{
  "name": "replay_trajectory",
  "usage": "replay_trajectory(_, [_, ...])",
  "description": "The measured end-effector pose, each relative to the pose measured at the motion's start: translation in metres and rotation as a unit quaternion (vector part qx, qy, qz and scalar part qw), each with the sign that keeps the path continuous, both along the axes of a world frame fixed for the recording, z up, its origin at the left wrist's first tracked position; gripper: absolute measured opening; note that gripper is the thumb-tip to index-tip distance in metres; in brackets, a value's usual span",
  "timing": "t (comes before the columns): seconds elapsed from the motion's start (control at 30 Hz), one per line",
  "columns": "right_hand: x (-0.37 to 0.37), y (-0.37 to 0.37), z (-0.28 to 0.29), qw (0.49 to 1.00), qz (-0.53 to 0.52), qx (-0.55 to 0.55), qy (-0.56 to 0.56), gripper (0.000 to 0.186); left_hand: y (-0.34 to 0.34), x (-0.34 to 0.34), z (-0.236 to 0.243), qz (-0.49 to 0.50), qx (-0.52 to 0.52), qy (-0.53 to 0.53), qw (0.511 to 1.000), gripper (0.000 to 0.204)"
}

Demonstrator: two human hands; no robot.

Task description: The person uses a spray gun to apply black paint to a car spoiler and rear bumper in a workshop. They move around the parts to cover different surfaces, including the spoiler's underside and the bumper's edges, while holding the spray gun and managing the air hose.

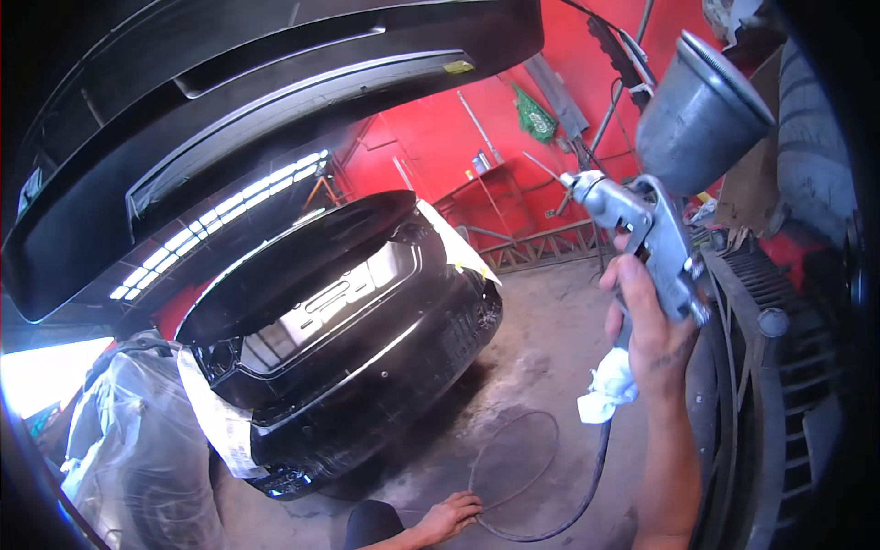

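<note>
Right hand (646, 298) up high, fingers curled into a grip, dark marking at the wrist (667, 357), forearm (667, 449) nearly upright! Left hand (447, 519) down low, back showing, fingers bent together!

Up on the right, here's the gun (612, 203), worn silver metal, raised in the right hand (646, 316), nozzle (572, 181) pointing left! Its dull grey cup (698, 124) rides on top, ridged lid on, leaning right. Below the grip, a crumpled white cloth (609, 390) wraps the line. And down runs the dark hose (600, 458), curving left and near to the left hand's (447, 518) fingertips, a loose loop just beyond, over the floor (568, 316).
</note>
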State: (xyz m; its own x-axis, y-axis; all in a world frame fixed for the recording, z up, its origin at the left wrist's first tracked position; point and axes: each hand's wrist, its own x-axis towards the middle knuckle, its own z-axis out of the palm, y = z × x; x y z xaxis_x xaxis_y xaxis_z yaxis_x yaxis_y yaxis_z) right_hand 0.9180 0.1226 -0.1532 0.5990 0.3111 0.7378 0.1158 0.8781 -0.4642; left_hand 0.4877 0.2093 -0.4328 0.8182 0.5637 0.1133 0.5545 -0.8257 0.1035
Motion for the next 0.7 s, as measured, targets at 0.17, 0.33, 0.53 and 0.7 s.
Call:
replay_trajectory(0.17, [0.004, 0.006, 0.013, 0.991, -0.037, -0.037, 0.126, 0.021, -0.015, -0.006, 0.003, 0.005, -0.019, -0.017, 1.0, 0.033])
replay_trajectory(0.33, [-0.023, -0.036, 0.008, 0.996, 0.032, -0.007, 0.086, 0.031, -0.004, -0.006, -0.009, -0.03, -0.016, -0.028, 0.999, 0.03])
replay_trajectory(0.53, [-0.082, -0.095, 0.008, 0.979, 0.198, 0.022, -0.053, 0.039, -0.006, 0.0, -0.011, -0.045, -0.017, -0.002, 0.999, 0.03])
replay_trajectory(0.7, [-0.098, -0.112, 0.03, 0.938, 0.199, 0.057, -0.279, 0.051, -0.02, 0.012, 0.001, -0.03, -0.016, 0.01, 0.999, 0.029])
